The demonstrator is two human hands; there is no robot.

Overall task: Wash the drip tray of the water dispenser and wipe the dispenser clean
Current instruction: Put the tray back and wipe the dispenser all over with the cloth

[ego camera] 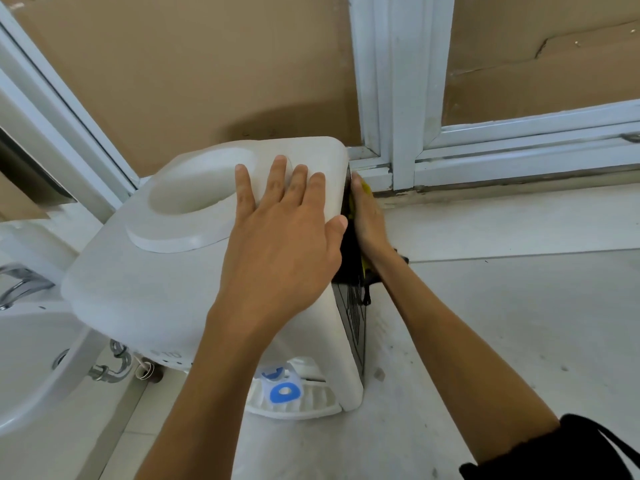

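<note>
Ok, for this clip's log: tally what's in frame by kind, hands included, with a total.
Hands: 2, left hand and right hand
Water dispenser: 1
Drip tray: 1
Yellow cloth: 1
Sink: 1
Faucet: 1
Total: 7

Single head-worn camera, angled steeply down and forward, close above the dispenser (194, 271); lower front apparently obscured

Bare floor (502, 341) lies open at three o'clock of the water dispenser (145, 299); a washbasin (31, 368) crowds nine o'clock, the window frame (401, 98) twelve.
</note>
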